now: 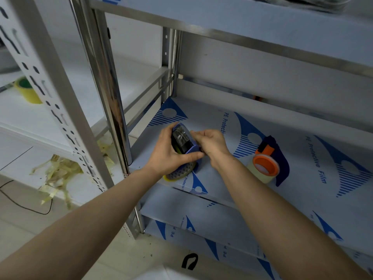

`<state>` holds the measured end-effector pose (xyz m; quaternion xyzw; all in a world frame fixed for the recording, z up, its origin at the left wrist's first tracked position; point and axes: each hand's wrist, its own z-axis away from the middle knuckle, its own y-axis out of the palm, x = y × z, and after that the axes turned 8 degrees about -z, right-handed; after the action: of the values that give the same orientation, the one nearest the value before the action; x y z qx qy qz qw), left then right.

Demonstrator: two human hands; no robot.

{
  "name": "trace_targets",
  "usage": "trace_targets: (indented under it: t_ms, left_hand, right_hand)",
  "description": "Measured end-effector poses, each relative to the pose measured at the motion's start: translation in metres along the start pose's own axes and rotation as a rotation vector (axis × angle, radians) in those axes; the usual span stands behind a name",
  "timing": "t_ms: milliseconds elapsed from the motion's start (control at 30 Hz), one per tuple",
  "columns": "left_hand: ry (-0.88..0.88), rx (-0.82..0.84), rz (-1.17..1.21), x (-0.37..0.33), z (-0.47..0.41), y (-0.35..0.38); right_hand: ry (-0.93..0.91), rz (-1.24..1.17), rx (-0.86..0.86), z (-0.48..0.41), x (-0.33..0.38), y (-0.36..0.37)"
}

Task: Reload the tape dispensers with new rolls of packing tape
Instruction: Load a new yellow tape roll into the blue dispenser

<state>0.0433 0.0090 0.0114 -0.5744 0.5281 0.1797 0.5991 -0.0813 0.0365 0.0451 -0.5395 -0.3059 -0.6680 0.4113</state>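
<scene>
My left hand (167,154) grips a blue tape dispenser (182,141) over the front left of the middle shelf (302,158). A yellowish tape roll (177,175) sits in the dispenser under my palm. My right hand (212,145) pinches at the dispenser's right edge, near its black roller; what the fingertips hold is hidden. A second blue dispenser (281,164) with an orange hub and a pale roll stands upright on the same shelf to the right, untouched.
A yellow tape roll (28,91) sits on the white rack at the left. Crumpled used tape strips (58,174) lie on a lower white surface there. A steel post (109,87) stands just left of my hands. A black cable runs across the floor.
</scene>
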Motion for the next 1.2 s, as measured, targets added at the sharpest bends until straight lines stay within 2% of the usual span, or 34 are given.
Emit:
trace_targets:
  t_ms: [167,267,367,533,733,867,1033,1200]
  left_hand:
    - [0.009,-0.05,0.072,0.001,-0.006,0.003]
    - [0.019,-0.039,0.069,0.002,-0.009,0.001]
    - [0.028,-0.042,0.062,0.002,-0.01,0.002]
    - [0.019,-0.038,0.078,0.003,-0.011,0.001]
    - [0.028,-0.005,0.076,0.007,-0.013,-0.002]
    - [0.01,0.005,0.077,0.007,-0.016,-0.002]
    - [0.005,0.004,0.058,0.005,-0.021,0.0]
    - [0.002,0.021,0.041,0.004,-0.02,-0.001]
  right_hand:
    - [0.051,-0.028,-0.076,-0.004,0.001,0.0]
    - [0.088,-0.03,-0.054,-0.007,0.001,-0.001]
    - [0.038,-0.023,-0.038,-0.009,-0.001,-0.001]
    - [-0.096,0.151,-0.014,-0.014,-0.002,0.003]
    - [-0.01,0.229,0.072,-0.02,0.005,-0.002]
    - [0.048,0.19,0.095,-0.018,0.009,-0.004]
    - [-0.076,0.424,0.031,-0.023,0.005,0.001]
    - [-0.115,0.488,0.038,-0.02,0.001,-0.001]
